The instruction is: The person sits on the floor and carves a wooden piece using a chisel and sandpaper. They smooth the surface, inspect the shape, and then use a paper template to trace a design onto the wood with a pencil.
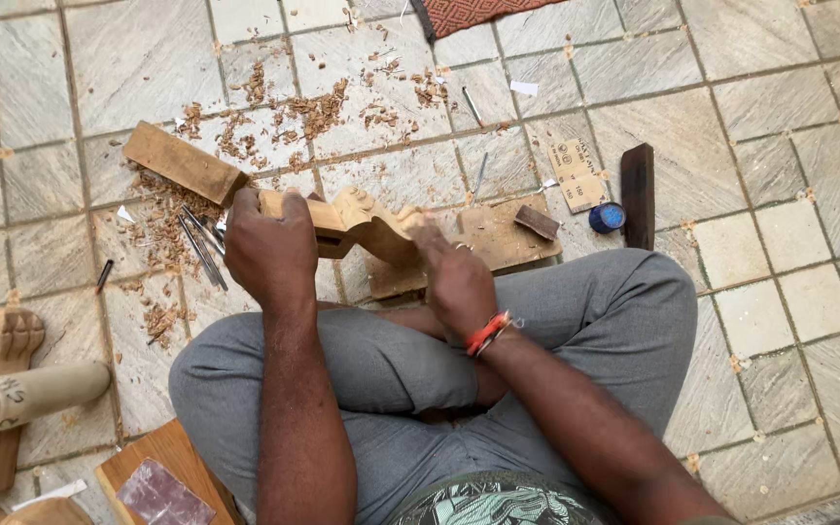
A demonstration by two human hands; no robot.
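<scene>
Grey stone tile floor (pixel 780 107) strewn with wood shavings (pixel 313 112)

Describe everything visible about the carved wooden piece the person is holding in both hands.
The carved wooden piece is pale, unfinished timber: a squared end at the left and scalloped, curling relief toward the right. It is held roughly level above the tiled floor, in front of the crossed legs. The left hand wraps over its squared end; the right hand presses on the carved end. A flat board lies beneath it, with wood shavings scattered beyond.
</scene>
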